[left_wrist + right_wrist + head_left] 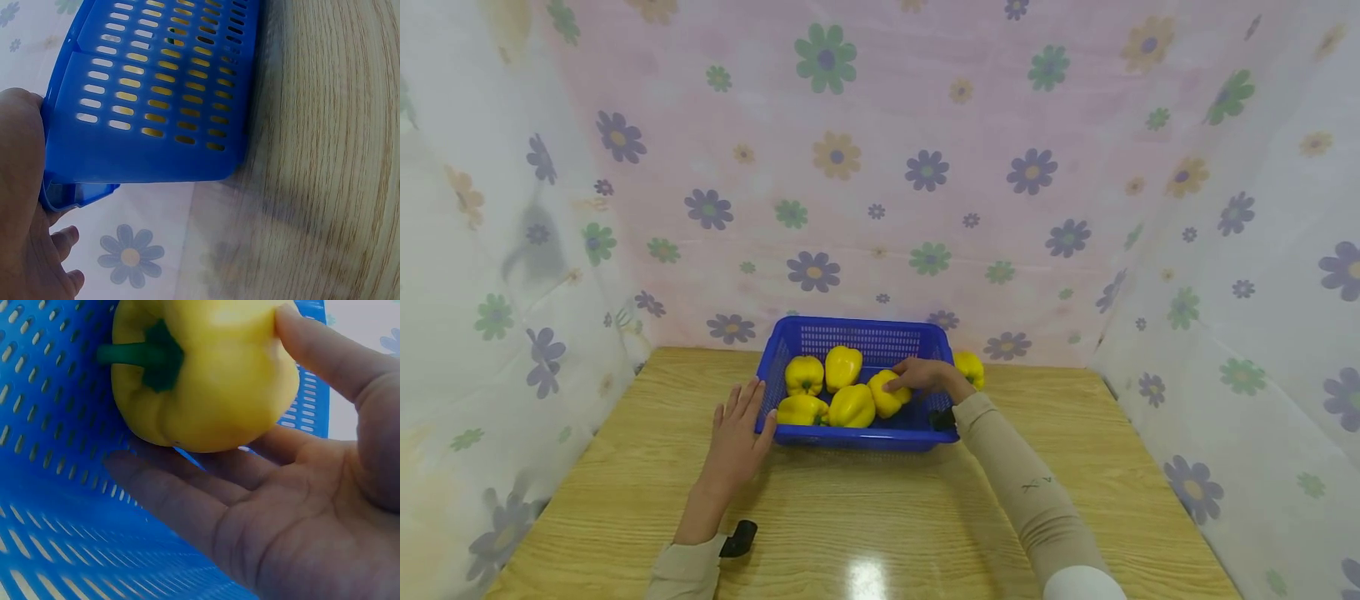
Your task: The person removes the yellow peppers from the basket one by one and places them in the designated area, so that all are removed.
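A blue plastic basket (857,437) with slotted walls stands on the wooden table and holds several yellow bell peppers (852,407). At its left end, my left hand (739,437) rests on the rim with fingers extended; the left wrist view shows this hand (25,206) against the basket wall (144,156). My right hand (928,376) reaches inside over the right part. Between its thumb and fingers it holds a yellow bell pepper (887,394). In the right wrist view, the thumb touches this pepper (231,381), whose green stem points toward the wall.
Another yellow bell pepper (970,369) lies on the table just outside the basket's right end, partly hidden. Flower-patterned cloth (880,183) hangs behind and along both sides of the wooden table (850,508).
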`<state>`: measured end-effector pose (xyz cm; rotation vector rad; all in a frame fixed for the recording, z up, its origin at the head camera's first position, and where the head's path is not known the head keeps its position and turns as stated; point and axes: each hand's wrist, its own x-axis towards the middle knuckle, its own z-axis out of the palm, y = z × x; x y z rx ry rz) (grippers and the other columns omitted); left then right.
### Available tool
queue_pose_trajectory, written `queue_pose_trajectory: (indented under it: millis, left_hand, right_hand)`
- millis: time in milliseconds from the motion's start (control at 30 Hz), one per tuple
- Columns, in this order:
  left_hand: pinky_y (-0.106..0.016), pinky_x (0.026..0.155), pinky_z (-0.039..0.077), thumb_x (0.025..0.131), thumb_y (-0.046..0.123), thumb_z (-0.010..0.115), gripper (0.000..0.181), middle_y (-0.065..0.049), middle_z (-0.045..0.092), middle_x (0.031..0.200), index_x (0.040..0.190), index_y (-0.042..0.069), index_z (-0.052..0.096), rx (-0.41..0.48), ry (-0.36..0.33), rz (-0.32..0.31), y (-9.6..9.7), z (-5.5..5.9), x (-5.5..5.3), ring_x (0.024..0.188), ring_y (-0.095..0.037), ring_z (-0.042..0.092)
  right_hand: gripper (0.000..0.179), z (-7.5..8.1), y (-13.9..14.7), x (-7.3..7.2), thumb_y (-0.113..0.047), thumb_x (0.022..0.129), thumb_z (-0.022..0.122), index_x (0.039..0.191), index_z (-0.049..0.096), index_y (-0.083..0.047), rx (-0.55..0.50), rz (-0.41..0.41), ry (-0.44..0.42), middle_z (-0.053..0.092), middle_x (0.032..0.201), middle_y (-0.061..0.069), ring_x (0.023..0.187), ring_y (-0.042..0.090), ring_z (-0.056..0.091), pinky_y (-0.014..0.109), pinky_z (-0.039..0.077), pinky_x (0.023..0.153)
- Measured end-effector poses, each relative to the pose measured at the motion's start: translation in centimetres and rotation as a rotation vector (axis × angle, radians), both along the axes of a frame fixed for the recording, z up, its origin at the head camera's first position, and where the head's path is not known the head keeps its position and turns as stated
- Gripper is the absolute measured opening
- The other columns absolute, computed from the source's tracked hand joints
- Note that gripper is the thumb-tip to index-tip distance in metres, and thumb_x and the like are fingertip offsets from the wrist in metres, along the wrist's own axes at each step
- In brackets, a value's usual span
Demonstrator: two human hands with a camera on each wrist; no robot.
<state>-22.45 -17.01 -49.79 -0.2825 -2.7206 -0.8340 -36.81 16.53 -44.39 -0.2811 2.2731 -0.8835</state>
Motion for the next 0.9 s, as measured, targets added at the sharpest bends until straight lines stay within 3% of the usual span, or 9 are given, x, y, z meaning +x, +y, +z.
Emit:
queue_pose_trajectory:
  millis: [167, 400, 533, 900]
  left_hand:
    - [-0.074, 0.117, 0.010, 0.108, 0.029, 0.046, 0.061, -0.023, 0.028, 0.164, 0.158, -0.002, 0.031, 0.000, -0.004, 0.001, 0.14, -0.01, 0.05, 0.153, -0.050, 0.016]
    - [-0.074, 0.117, 0.010, 0.108, 0.029, 0.048, 0.060, -0.023, 0.028, 0.164, 0.158, -0.001, 0.031, 0.008, -0.008, 0.001, 0.23, -0.16, 0.05, 0.153, -0.050, 0.015]
    - [-0.074, 0.117, 0.010, 0.108, 0.029, 0.047, 0.060, -0.022, 0.029, 0.164, 0.158, -0.001, 0.031, 0.006, -0.001, 0.003, 0.21, -0.13, 0.02, 0.152, -0.050, 0.016]
    - [-0.073, 0.117, 0.011, 0.108, 0.028, 0.047, 0.060, -0.023, 0.030, 0.164, 0.158, -0.001, 0.032, 0.006, 0.011, 0.004, 0.10, -0.21, -0.17, 0.152, -0.050, 0.017]
  right_hand:
    - [0.066, -0.53, 0.02, 0.23, -0.031, 0.104, 0.059, 0.157, 0.036, -0.001, -0.054, -0.048, -0.005, 0.036, 0.159, 0.023, 0.143, 0.044, 0.040, 0.060, 0.047, 0.105]
    - [0.061, -0.90, -0.10, 0.40, -0.028, 0.106, 0.055, 0.159, 0.034, -0.005, -0.138, -0.104, -0.053, 0.036, 0.158, 0.023, 0.139, 0.043, 0.044, 0.049, 0.058, 0.091]
    - [0.060, -0.92, 0.08, 0.20, -0.024, 0.106, 0.054, 0.159, 0.033, -0.003, -0.180, -0.140, -0.080, 0.035, 0.159, 0.023, 0.142, 0.043, 0.041, 0.049, 0.057, 0.094]
    - [0.062, -0.67, 0.47, 0.11, -0.020, 0.107, 0.052, 0.159, 0.026, 0.003, -0.228, -0.102, -0.145, 0.028, 0.162, 0.025, 0.146, 0.043, 0.036, 0.049, 0.054, 0.100]
